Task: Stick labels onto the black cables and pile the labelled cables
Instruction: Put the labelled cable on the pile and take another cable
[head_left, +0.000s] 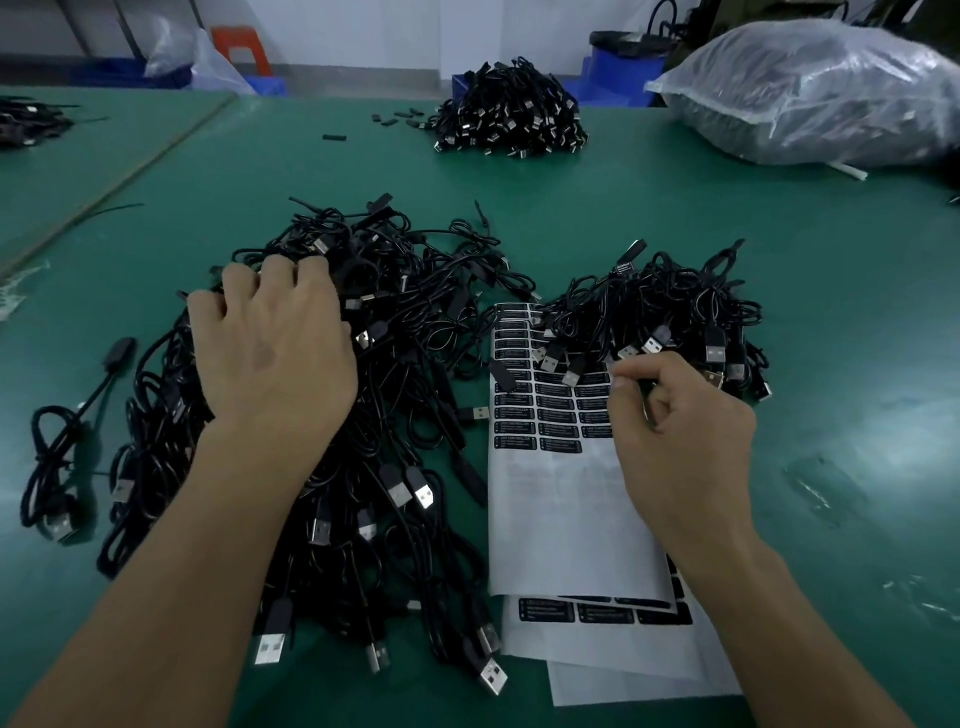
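Note:
A big heap of black USB cables (395, 415) covers the green table in front of me. My left hand (270, 343) lies palm down on its left part, fingers reaching into the cables; whether it grips one is hidden. A white sheet of black labels (550, 415) lies to the right of the heap. My right hand (680, 410) hovers over the sheet's right edge, thumb and forefinger pinching a small black label. Behind that hand sits a smaller pile of cables (670, 317), its near edge lying over the sheet's top.
A third cable pile (511, 111) sits at the far centre, with small black parts (395, 119) scattered to its left. A large plastic bag (815, 88) fills the far right. A lone cable (67, 457) lies at the left. More label sheets (613, 649) lie underneath.

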